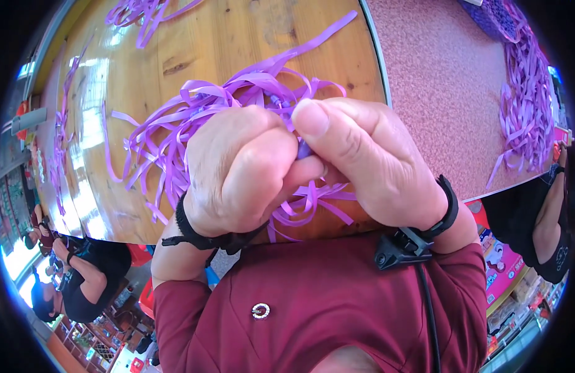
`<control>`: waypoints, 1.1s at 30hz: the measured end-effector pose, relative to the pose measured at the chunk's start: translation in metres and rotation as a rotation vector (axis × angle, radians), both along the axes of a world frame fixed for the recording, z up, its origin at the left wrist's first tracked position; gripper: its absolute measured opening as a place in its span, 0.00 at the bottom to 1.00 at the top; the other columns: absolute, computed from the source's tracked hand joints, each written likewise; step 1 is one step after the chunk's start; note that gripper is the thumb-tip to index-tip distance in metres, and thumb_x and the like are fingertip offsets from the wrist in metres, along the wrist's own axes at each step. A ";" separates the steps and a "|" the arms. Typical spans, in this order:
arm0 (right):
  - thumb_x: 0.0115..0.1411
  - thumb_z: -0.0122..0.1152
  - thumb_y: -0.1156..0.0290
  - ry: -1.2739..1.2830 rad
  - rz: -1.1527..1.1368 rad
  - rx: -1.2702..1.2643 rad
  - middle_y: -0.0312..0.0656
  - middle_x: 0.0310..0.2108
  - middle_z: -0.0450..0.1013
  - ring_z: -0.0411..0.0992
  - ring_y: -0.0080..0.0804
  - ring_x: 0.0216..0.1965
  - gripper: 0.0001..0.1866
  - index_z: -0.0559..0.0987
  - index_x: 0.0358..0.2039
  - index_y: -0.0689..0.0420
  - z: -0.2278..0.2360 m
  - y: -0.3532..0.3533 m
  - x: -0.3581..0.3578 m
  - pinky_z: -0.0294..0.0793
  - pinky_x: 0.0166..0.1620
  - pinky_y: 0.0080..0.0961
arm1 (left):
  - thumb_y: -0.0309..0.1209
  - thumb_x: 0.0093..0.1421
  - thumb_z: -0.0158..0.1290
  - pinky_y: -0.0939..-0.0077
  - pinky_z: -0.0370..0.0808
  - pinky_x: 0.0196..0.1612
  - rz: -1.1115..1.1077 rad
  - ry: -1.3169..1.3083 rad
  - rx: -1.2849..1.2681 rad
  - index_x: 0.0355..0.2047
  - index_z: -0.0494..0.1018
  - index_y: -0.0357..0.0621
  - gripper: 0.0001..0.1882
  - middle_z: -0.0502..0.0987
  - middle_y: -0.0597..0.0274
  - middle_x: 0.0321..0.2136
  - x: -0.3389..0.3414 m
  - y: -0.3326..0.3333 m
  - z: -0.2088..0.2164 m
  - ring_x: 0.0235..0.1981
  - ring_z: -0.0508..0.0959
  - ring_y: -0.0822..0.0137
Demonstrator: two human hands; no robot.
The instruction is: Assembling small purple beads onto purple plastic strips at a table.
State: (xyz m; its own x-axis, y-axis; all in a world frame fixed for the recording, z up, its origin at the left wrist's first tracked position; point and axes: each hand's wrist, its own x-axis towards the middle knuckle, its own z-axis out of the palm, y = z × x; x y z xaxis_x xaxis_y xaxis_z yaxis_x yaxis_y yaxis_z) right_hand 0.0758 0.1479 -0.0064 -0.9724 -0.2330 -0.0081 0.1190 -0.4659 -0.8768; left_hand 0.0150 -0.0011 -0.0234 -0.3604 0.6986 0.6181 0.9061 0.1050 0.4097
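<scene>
Biggest thing out here is the wooden bench [238, 31], glossy and golden, running underneath the ribbon heap [203, 96] and well out to its left. Right of the heap, past a pale metal edge, comes the pink bench [437, 93], speckled on top. Nearer the body than the heap: the dark red shirt [349, 280], leaning right in. And the heap itself, what a tangle! Narrow, flat, shiny strips in light purple, looping over one another, loose ends fanning left, one long tail shooting out to the far right. Darker twisted bits sit among the loops. Well to the heap's right, a ribbon fringe [527, 105] spreads thick; beyond the heap, a smaller ribbon bunch [141, 15].

Here are the hands, over the heap's near side, probably kept low so the strands stay within reach. The left hand [241, 165] is curled into a fist, its fingertips apparently closed on a small purple piece [304, 150]. The right hand [374, 158] meets it, thumb laid across bent fingers; whether it grips, I can't tell. They're tucked tight together, presumably to steady something so little. The piece peeks out between them, above the heap: a deeper purple, smooth, rounded where it shows, the rest hidden by fingers.
</scene>
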 end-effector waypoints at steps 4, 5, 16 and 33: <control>0.62 0.40 0.56 -0.139 0.052 0.095 0.28 0.17 0.60 0.54 0.13 0.20 0.20 0.69 0.21 0.57 0.004 0.008 0.000 0.52 0.23 0.13 | 0.28 0.49 0.55 0.72 0.65 0.19 -0.084 -0.215 -0.015 0.28 0.65 0.38 0.11 0.68 0.59 0.20 -0.003 -0.001 -0.001 0.19 0.69 0.59; 0.62 0.40 0.56 -0.132 0.053 0.098 0.28 0.17 0.60 0.54 0.13 0.20 0.20 0.69 0.21 0.57 0.005 0.009 0.001 0.52 0.23 0.13 | 0.28 0.50 0.55 0.72 0.65 0.21 -0.099 -0.294 0.044 0.29 0.65 0.38 0.11 0.68 0.59 0.21 -0.002 -0.001 -0.001 0.20 0.70 0.60; 0.61 0.40 0.57 -0.062 -0.185 0.297 0.33 0.23 0.65 0.60 0.15 0.25 0.20 0.70 0.24 0.61 0.013 0.008 0.005 0.59 0.31 0.12 | 0.22 0.40 0.61 0.73 0.70 0.29 -0.100 -0.293 0.238 0.31 0.67 0.41 0.18 0.71 0.59 0.26 -0.003 -0.005 -0.001 0.27 0.72 0.63; 0.59 0.50 0.68 0.192 -0.422 0.387 0.26 0.21 0.62 0.57 0.10 0.22 0.07 0.71 0.28 0.58 -0.003 0.008 0.003 0.57 0.26 0.09 | 0.28 0.57 0.47 0.88 0.61 0.23 0.018 -1.239 -0.061 0.32 0.68 0.39 0.05 0.66 0.74 0.21 0.021 -0.014 0.044 0.20 0.63 0.84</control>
